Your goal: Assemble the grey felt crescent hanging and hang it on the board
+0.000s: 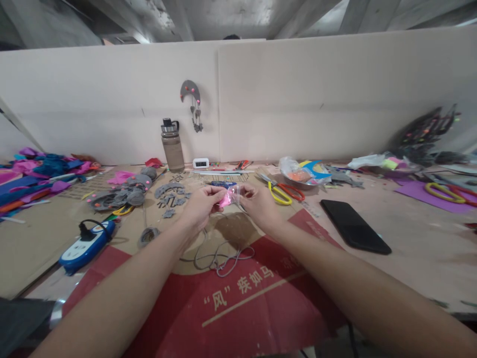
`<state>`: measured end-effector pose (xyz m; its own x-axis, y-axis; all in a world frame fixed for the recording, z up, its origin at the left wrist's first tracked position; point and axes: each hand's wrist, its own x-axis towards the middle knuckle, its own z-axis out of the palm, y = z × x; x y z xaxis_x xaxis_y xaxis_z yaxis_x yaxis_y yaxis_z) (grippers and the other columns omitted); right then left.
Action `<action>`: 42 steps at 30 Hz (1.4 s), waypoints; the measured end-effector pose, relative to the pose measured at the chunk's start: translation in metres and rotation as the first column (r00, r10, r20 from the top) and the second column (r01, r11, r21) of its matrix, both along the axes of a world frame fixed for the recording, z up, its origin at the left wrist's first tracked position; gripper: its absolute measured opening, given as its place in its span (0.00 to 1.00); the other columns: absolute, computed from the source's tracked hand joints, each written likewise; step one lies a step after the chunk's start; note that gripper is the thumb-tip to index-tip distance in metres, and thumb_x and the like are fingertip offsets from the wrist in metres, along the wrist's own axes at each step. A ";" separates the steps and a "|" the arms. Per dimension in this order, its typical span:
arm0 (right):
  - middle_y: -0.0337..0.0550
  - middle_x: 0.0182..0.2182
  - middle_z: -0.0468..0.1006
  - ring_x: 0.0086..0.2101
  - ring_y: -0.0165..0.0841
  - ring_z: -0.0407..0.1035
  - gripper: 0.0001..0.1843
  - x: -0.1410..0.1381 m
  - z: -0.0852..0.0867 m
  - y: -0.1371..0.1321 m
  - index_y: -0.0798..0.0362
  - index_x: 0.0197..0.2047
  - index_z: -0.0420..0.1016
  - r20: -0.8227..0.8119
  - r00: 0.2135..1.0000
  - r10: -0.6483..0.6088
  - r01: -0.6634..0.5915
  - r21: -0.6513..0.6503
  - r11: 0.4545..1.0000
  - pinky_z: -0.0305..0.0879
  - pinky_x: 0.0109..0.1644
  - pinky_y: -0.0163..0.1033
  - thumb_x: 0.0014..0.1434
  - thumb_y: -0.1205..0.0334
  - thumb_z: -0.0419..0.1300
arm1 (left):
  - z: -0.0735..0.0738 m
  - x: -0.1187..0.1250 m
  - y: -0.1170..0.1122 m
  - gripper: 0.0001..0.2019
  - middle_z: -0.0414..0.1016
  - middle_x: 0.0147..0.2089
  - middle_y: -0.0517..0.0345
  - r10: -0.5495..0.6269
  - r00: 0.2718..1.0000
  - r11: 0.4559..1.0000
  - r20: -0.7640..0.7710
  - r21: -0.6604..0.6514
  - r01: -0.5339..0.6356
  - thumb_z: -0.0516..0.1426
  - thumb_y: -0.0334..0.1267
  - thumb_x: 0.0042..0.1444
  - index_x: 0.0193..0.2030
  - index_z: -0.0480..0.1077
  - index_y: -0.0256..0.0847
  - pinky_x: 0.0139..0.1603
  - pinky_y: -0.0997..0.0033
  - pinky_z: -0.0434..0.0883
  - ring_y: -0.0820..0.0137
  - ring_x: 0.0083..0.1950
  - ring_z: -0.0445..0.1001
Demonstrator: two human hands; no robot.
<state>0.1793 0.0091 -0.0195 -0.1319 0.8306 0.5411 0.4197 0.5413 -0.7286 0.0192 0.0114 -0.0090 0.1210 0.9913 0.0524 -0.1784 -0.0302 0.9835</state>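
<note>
A small clear plastic bag with bright pink contents [226,198] is pinched between my two hands above the cardboard. My left hand [203,205] grips its pink end with thumb and fingers. At the clear end, my right hand [257,203] has its fingertips closed on the plastic. Below them, a loose grey cord [227,261] lies in loops on the red cardboard sheet [261,318]. Grey felt cutouts [173,191] rest to the left of my hands, near a roll of grey cord [149,236]. Yellow-handled scissors [279,194] lie just beyond my right hand.
A blue and white power strip [87,246] sits left, below piled colourful felt [52,171]. On the right lies a black phone [354,226]. Along the white partition [298,94] stand a water bottle [172,146], a small clock [200,163] and a bowl of materials [303,179].
</note>
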 end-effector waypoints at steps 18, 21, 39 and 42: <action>0.41 0.30 0.79 0.30 0.31 0.69 0.10 -0.001 0.002 0.000 0.53 0.35 0.78 0.026 0.999 0.047 -0.047 -0.003 0.999 0.61 0.34 0.35 0.57 0.58 0.58 | -0.001 -0.002 0.002 0.13 0.68 0.23 0.61 -0.036 0.999 0.996 0.001 0.084 0.035 0.67 0.42 0.42 0.28 0.72 0.34 0.23 0.78 0.59 0.80 0.22 0.62; 0.40 0.27 0.78 0.28 0.30 0.68 0.09 0.000 0.002 0.000 0.53 0.34 0.77 0.059 0.997 0.051 -0.050 -0.004 0.999 0.60 0.32 0.35 0.56 0.58 0.58 | 0.000 -0.002 0.000 0.12 0.68 0.22 0.60 -0.042 0.998 0.993 -0.043 0.110 0.046 0.66 0.41 0.42 0.26 0.71 0.34 0.24 0.77 0.59 0.80 0.22 0.62; 0.39 0.27 0.76 0.26 0.27 0.66 0.08 0.014 0.016 0.012 0.53 0.29 0.76 -0.227 0.961 0.157 -0.225 -0.314 0.922 0.64 0.31 0.34 0.49 0.57 0.63 | 0.008 -0.022 0.016 0.14 0.73 0.24 0.57 -0.063 0.998 0.997 -0.028 0.052 0.064 0.69 0.41 0.38 0.28 0.73 0.34 0.22 0.79 0.60 0.79 0.23 0.66; 0.39 0.27 0.75 0.26 0.26 0.65 0.11 0.020 0.016 0.018 0.53 0.29 0.74 -0.341 0.937 0.079 -0.186 -0.293 0.938 0.66 0.31 0.34 0.47 0.54 0.64 | 0.009 -0.026 0.017 0.14 0.73 0.25 0.55 -0.018 0.997 0.999 -0.081 0.037 0.021 0.69 0.40 0.38 0.28 0.73 0.34 0.23 0.79 0.61 0.78 0.24 0.67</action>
<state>0.1995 0.0271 -0.0037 -0.1176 0.9513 0.2851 0.0768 0.2949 -0.9524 -0.0072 0.0283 0.0004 0.1455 0.9862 0.0794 -0.0993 -0.0653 0.9929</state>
